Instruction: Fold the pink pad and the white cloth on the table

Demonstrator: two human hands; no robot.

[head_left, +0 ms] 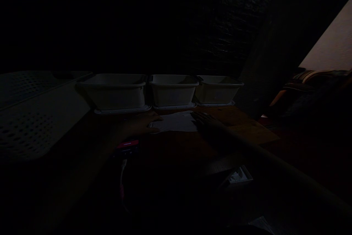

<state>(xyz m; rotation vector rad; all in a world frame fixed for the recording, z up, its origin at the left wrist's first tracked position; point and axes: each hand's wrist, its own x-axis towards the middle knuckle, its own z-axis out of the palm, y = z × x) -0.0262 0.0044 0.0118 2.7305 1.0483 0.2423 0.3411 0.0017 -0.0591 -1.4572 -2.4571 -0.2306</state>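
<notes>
The scene is very dark. A flat white cloth or sheet [176,121] lies on the brown wooden table [247,127], in front of the tubs. At its left edge is my left hand [145,122], its thumb and fingers apart around the corner. My right hand [205,119] lies flat across the right end of the sheet, fingers spread. Whether the sheet is paper or fabric, I cannot tell.
Behind the sheet stand three pale tubs [117,94] [174,92] [217,91] in a row. A perforated basket [27,128] is at left. Nearer are a lit phone [128,147] with a cable [121,180] and a small open box [239,176].
</notes>
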